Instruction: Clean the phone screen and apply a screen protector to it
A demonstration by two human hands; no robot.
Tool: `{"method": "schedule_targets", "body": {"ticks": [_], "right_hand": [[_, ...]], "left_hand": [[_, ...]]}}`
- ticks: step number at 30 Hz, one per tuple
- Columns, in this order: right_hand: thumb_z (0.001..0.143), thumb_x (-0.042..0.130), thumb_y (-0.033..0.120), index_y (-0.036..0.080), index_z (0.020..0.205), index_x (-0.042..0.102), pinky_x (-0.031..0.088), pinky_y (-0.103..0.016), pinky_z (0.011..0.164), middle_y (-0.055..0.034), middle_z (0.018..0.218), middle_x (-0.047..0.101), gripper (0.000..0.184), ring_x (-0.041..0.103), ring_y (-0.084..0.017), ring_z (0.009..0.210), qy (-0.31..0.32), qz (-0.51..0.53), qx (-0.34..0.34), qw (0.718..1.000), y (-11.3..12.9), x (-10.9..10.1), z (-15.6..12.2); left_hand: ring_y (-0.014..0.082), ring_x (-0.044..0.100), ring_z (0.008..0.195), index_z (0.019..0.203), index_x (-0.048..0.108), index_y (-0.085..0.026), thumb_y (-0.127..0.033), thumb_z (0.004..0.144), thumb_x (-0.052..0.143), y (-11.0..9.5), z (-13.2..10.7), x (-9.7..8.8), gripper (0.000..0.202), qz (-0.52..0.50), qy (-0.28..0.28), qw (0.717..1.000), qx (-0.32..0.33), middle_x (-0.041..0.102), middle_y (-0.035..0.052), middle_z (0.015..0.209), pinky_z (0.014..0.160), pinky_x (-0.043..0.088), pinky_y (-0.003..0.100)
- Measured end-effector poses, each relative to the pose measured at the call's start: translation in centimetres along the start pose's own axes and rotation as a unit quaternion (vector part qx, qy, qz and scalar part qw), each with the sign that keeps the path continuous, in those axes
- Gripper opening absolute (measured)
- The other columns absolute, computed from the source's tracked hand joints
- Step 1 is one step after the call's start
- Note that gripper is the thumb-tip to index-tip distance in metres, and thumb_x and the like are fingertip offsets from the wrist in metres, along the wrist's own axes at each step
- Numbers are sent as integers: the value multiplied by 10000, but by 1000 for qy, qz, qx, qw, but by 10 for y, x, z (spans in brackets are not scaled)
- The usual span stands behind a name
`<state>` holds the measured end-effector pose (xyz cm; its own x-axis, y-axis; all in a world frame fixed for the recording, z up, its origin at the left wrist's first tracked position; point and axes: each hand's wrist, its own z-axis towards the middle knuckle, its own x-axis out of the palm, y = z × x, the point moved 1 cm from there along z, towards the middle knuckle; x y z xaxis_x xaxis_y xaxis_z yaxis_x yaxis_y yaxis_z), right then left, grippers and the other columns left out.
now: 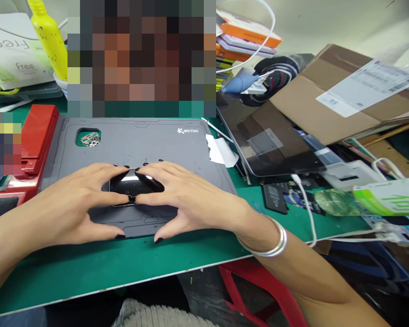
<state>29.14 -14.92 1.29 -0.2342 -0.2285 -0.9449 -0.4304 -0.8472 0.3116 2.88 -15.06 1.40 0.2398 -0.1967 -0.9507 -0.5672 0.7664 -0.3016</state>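
Sitting between left hand [71, 200] and right hand [194, 200], glossy black device [136, 184]

Phone [136, 182] on repair mat [139, 141]

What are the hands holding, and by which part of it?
The left hand and right hand hold a glossy black object by its two opposite ends, fingertips meeting across its middle. What the object is cannot be told.

Green-topped workbench [88, 268] over a grey floor [197, 290], red stool [255, 284] beneath, pale wall [327, 18] behind
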Motion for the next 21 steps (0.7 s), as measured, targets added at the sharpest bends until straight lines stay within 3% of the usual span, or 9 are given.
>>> {"method": "schedule_targets", "body": {"ticks": [10, 21], "right_hand": [[777, 754, 593, 240, 1223, 695, 332, -534, 1132, -183, 1447, 456, 572, 389, -344, 1375, -10, 11, -10, 1000, -2, -2, -3], [773, 778, 543, 249, 1022, 779, 397, -533, 1084, -154, 1381, 531, 385, 451, -333, 1327, -48, 14, -13, 999, -18, -11, -15]], "left_hand": [[365, 512, 1335, 1143, 727, -412, -647, 816, 630, -1, 0, -3, 414, 1, 9, 1000, -10, 471, 48, 1529, 1064, 480, 588], [348, 508, 1339, 1144, 725, -390, -598, 812, 667, 1, -2, -3, 396, 1, 5, 1000, 7, 470, 57, 1527, 1062, 484, 566]]}}
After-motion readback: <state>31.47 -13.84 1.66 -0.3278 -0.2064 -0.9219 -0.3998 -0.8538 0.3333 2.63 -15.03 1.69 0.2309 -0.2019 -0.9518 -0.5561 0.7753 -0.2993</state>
